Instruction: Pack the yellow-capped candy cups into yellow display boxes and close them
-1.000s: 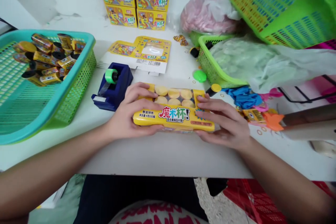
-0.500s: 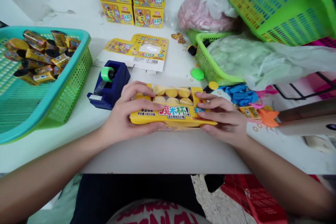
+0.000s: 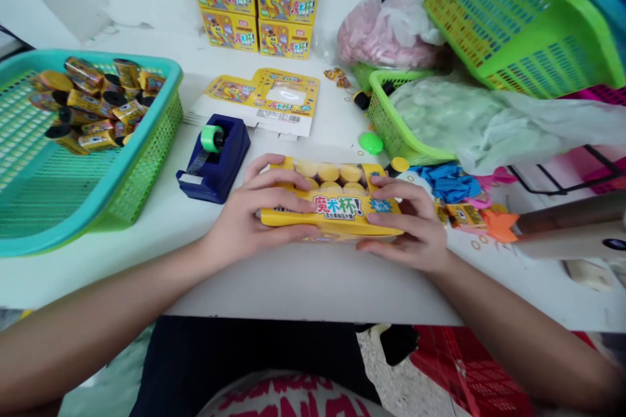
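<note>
A yellow candy box (image 3: 337,214) with a clear window in its top lies at the table's front, between my two hands. Through the window show several round yellow caps standing in rows. My left hand (image 3: 274,205) grips the box's left end, fingers over the top and thumb along the front side. At the right end my right hand (image 3: 408,221) holds it the same way, its fingers on the top panel. A blue tape dispenser (image 3: 215,159) with a green roll stands just left of my left hand. Beyond the box lie flat, unfolded box blanks (image 3: 274,98).
A teal basket (image 3: 161,68) holding several small yellow bottles (image 3: 88,104) stands at the left. Stacked yellow boxes (image 3: 283,0) rise at the back. On the right are green baskets (image 3: 403,137), plastic bags (image 3: 440,111), blue scraps (image 3: 447,182) and a green lid (image 3: 371,143).
The whole view has shifted a little, so the table things appear farther right. Both hands keep hold of the box; my right-hand fingers have slid slightly inward along it.
</note>
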Available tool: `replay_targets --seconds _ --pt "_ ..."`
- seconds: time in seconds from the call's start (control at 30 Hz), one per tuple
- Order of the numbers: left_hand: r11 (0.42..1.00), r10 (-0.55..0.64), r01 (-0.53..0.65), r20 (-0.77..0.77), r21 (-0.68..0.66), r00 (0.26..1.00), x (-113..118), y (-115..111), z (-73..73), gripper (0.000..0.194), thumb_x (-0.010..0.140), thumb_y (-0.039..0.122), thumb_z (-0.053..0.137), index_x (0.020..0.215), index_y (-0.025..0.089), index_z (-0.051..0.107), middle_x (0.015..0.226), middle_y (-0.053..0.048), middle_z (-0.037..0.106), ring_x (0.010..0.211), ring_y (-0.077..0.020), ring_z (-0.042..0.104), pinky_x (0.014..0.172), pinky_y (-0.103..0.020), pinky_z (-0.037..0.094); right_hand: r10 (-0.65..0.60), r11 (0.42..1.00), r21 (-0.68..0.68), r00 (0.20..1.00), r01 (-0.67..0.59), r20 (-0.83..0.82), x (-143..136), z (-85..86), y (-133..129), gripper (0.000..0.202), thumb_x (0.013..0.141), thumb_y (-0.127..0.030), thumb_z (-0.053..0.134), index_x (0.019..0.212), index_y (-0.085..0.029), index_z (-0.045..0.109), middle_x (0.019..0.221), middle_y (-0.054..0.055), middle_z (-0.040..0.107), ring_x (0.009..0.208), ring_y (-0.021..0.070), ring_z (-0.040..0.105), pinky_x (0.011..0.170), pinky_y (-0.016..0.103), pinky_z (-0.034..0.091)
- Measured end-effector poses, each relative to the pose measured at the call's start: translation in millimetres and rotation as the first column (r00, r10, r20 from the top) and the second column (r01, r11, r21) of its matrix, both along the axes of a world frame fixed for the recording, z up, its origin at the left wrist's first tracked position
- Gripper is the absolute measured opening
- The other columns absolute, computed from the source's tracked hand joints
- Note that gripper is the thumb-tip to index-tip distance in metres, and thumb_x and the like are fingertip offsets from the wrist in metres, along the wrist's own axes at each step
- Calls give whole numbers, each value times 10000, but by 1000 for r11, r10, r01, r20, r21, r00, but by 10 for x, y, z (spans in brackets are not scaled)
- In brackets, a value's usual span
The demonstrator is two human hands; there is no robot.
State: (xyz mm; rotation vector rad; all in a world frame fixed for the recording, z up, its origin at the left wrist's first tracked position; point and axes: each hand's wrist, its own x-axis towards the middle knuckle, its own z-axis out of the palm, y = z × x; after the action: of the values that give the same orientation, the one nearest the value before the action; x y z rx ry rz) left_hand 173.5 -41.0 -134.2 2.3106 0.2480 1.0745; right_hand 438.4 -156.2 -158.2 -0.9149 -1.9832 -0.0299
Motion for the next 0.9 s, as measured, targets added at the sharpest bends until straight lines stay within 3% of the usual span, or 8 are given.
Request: replay_targets --seconds 0.13,0.27,0.47,0.6,0.67,0.8,0.9 --pt "994 -107 108 35 -22 994 -77 47 -21 317 754 307 785 1054 256 696 1168 -80 694 1097 -251 627 1145 -593 266 -46 999 21 999 46 -4 -61 -4 -13 570 745 -162 778 1257 -350 614 1135 53 559 1166 274 583 992 501 534" --pt "980 -199 199 69 14 978 -154 119 -100 356 869 178 606 1209 280 636 1233 -100 676 1143 -261 623 1121 -608 316 -25 999 36 1000 25 -10 -52 -9 4 574 733 -136 778 1248 -337 622 1139 52 561 1159 274 589 983 505 538" --pt "990 -144 144 73 11 987 -118 133 -94 197 888 250 605 1041 305 716 1129 -66 730 1027 -228 682 1111 -563 366 -61 997 50 998 63 -29 -40 -2 2 555 728 -169 784 1237 -330 629 1116 55 567 1140 273 605 977 508 543" --pt "977 -211 212 -47 22 976 -134 203 -65 224 825 432 697 993 295 748 1178 -101 710 1149 -288 625 1093 -580 372 -81 995 61 997 82 -17 -41 -10 -14 507 703 -147 802 1155 -338 670 1067 39 580 1136 269 614 966 499 558" --pt "974 -206 214 -103 71 973 -145 220 -70 287 755 460 760 990 295 749 1209 -102 696 1205 -297 589 1096 -577 373 -88 993 71 996 90 -26 -49 -22 -19 493 699 -135 804 1136 -325 681 1051 39 589 1150 271 609 961 494 561" --pt "962 -137 149 -64 229 988 -127 169 -104 210 799 249 744 1005 283 719 1156 -64 723 1263 -252 554 1132 -560 354 -104 988 109 994 106 -23 -68 -44 -25 453 692 -137 817 1098 -304 705 988 30 630 1087 258 652 970 499 553" --pt "924 -44 56 -40 377 998 -113 102 -88 161 791 225 747 936 266 688 1067 -5 755 1327 -260 487 1168 -594 276 -114 979 174 993 106 39 -63 -36 -32 477 719 -156 808 1155 -306 685 903 8 676 977 235 707 941 488 577"
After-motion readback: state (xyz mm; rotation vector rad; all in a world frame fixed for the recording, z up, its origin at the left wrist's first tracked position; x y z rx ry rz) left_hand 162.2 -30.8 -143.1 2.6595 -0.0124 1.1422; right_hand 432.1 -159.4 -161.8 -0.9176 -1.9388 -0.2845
